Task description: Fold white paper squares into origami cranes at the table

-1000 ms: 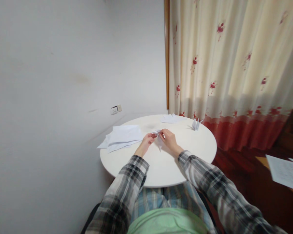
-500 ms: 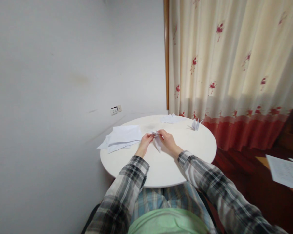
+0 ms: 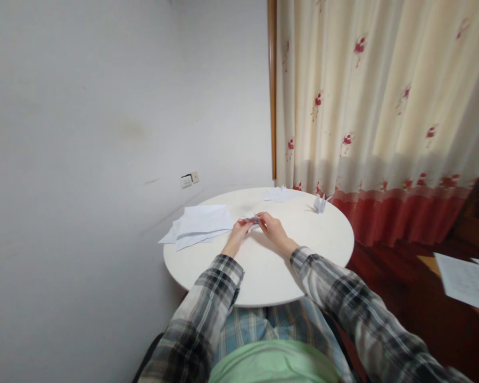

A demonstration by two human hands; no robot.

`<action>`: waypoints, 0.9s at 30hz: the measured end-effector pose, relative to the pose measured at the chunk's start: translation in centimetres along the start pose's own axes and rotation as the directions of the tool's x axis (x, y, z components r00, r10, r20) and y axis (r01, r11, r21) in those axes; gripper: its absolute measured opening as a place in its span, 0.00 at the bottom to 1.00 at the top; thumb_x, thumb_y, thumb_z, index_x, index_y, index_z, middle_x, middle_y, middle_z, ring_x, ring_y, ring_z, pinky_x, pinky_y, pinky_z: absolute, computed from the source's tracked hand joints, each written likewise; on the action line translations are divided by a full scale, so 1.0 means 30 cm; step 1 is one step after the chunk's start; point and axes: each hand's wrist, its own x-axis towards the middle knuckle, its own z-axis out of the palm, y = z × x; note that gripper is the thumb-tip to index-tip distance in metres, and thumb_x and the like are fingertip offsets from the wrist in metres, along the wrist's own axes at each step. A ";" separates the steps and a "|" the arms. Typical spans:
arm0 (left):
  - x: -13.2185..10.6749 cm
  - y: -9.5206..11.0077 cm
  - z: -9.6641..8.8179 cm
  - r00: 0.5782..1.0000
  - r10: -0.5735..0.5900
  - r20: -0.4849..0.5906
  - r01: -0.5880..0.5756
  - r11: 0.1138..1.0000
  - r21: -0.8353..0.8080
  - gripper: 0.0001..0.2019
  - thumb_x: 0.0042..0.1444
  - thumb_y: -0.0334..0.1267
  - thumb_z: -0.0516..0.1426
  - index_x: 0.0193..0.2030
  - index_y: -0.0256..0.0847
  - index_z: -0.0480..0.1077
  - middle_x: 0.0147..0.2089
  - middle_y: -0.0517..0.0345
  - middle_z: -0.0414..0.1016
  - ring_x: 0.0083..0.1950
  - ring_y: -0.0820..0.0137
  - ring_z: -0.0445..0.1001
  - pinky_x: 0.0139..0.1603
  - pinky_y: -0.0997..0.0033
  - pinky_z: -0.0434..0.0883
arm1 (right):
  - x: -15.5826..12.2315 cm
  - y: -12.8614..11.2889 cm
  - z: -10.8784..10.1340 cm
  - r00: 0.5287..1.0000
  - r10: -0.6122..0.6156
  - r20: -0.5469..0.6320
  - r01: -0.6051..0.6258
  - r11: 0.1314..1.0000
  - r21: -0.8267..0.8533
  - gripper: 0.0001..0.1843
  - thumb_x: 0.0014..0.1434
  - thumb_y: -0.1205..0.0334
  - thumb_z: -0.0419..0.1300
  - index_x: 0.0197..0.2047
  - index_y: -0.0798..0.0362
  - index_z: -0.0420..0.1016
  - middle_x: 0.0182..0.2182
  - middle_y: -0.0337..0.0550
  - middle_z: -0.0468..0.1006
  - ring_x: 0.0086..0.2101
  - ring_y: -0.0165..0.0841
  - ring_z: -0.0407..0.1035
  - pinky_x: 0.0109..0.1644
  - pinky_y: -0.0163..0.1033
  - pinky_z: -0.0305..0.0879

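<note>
Over the middle of the round white table (image 3: 271, 276), both my hands grip one small piece of folded white paper (image 3: 254, 225). My left hand (image 3: 238, 234) pinches its left side, fingers closed. On the other side, my right hand (image 3: 272, 227) has thumb and fingertips closed on its upper right part. My fingers cover much of the paper, so its exact folds cannot be made out. Beyond my right hand, a folded paper crane (image 3: 320, 204) stands near the table's right rim.
Sheets of white paper (image 3: 203, 221) lie stacked at the table's left, overhanging its edge. More white paper pieces (image 3: 280, 194) rest at the back. A wall (image 3: 104, 159) is close on the left, a curtain (image 3: 375, 117) behind. Printed sheets (image 3: 469, 282) lie on a surface at right.
The long pointed flap of the folded paper that hung down toward me between my hands no longer shows there. Both hands have stayed almost in place.
</note>
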 end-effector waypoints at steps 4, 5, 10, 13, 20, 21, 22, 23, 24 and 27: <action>0.002 -0.003 0.001 0.999 -0.030 -0.035 0.029 0.999 -0.042 0.11 0.39 0.37 0.62 0.30 0.37 0.69 0.34 0.56 0.74 0.35 0.71 0.71 0.37 0.72 0.67 | 0.002 -0.003 -0.002 0.999 0.033 -0.007 -0.033 0.999 -0.005 0.09 0.60 0.63 0.46 0.42 0.52 0.65 0.35 0.44 0.74 0.32 0.31 0.70 0.35 0.34 0.63; 0.003 -0.004 0.001 0.998 -0.044 -0.039 0.042 0.998 -0.049 0.10 0.40 0.37 0.62 0.30 0.37 0.69 0.34 0.55 0.75 0.34 0.72 0.71 0.37 0.72 0.67 | 0.002 -0.003 -0.003 0.999 0.046 -0.008 -0.046 0.999 -0.006 0.09 0.60 0.63 0.46 0.41 0.52 0.64 0.34 0.44 0.74 0.31 0.31 0.69 0.35 0.34 0.63; 0.004 -0.006 0.001 0.994 -0.092 -0.056 0.086 0.991 -0.102 0.08 0.43 0.34 0.59 0.33 0.37 0.68 0.31 0.55 0.75 0.31 0.72 0.72 0.37 0.70 0.68 | 0.004 -0.005 -0.006 0.995 0.085 -0.048 -0.085 0.996 0.009 0.09 0.60 0.62 0.45 0.41 0.53 0.64 0.33 0.44 0.73 0.31 0.31 0.69 0.34 0.34 0.63; 0.002 -0.004 0.001 0.995 -0.084 -0.060 0.076 0.989 -0.124 0.09 0.43 0.31 0.57 0.34 0.37 0.67 0.32 0.55 0.75 0.31 0.71 0.73 0.37 0.69 0.69 | 0.003 -0.007 -0.006 0.994 0.095 -0.060 -0.093 0.995 0.022 0.09 0.61 0.61 0.46 0.40 0.52 0.63 0.33 0.44 0.73 0.31 0.31 0.69 0.35 0.34 0.63; 0.009 -0.006 -0.008 0.989 -0.114 -0.098 0.085 0.962 -0.258 0.08 0.46 0.32 0.57 0.35 0.35 0.66 0.33 0.55 0.74 0.31 0.73 0.73 0.38 0.69 0.71 | -0.001 -0.004 -0.006 0.990 0.085 -0.115 -0.093 0.993 -0.072 0.08 0.59 0.60 0.47 0.32 0.53 0.63 0.27 0.42 0.70 0.28 0.31 0.67 0.34 0.34 0.61; 0.010 -0.006 -0.009 0.987 -0.114 -0.110 0.080 0.958 -0.275 0.07 0.46 0.31 0.57 0.35 0.36 0.66 0.33 0.56 0.73 0.31 0.73 0.73 0.37 0.70 0.71 | -0.001 -0.004 -0.006 0.989 0.091 -0.116 -0.100 0.992 -0.078 0.08 0.59 0.60 0.47 0.32 0.53 0.63 0.26 0.41 0.70 0.27 0.30 0.66 0.33 0.34 0.61; 0.010 -0.007 -0.009 0.987 -0.114 -0.118 0.075 0.955 -0.288 0.08 0.45 0.29 0.57 0.35 0.36 0.66 0.34 0.56 0.73 0.32 0.73 0.74 0.37 0.71 0.71 | -0.001 -0.004 -0.007 0.989 0.095 -0.116 -0.105 0.991 -0.079 0.08 0.59 0.60 0.48 0.31 0.53 0.62 0.26 0.41 0.70 0.27 0.30 0.66 0.33 0.34 0.61; 0.010 -0.006 -0.009 0.985 -0.114 -0.127 0.072 0.951 -0.300 0.08 0.45 0.28 0.57 0.34 0.36 0.66 0.34 0.56 0.73 0.32 0.74 0.74 0.37 0.71 0.71 | -0.001 -0.004 -0.007 0.988 0.098 -0.116 -0.107 0.991 -0.075 0.07 0.58 0.60 0.48 0.31 0.52 0.62 0.25 0.40 0.70 0.27 0.30 0.66 0.32 0.34 0.60; 0.009 -0.005 -0.009 0.985 -0.115 -0.132 0.069 0.948 -0.309 0.08 0.45 0.28 0.57 0.34 0.36 0.66 0.34 0.57 0.73 0.32 0.74 0.74 0.37 0.71 0.71 | -0.001 -0.004 -0.008 0.988 0.098 -0.119 -0.107 0.992 -0.071 0.07 0.58 0.61 0.48 0.30 0.52 0.62 0.25 0.40 0.70 0.27 0.30 0.66 0.32 0.34 0.60; 0.008 0.003 -0.002 0.984 -0.127 -0.122 0.080 0.940 -0.331 0.08 0.46 0.31 0.58 0.34 0.37 0.65 0.33 0.57 0.73 0.31 0.74 0.73 0.36 0.71 0.71 | -0.001 -0.002 -0.009 0.987 0.092 -0.131 -0.101 0.993 -0.061 0.07 0.58 0.61 0.48 0.31 0.52 0.62 0.25 0.40 0.70 0.26 0.29 0.65 0.32 0.33 0.60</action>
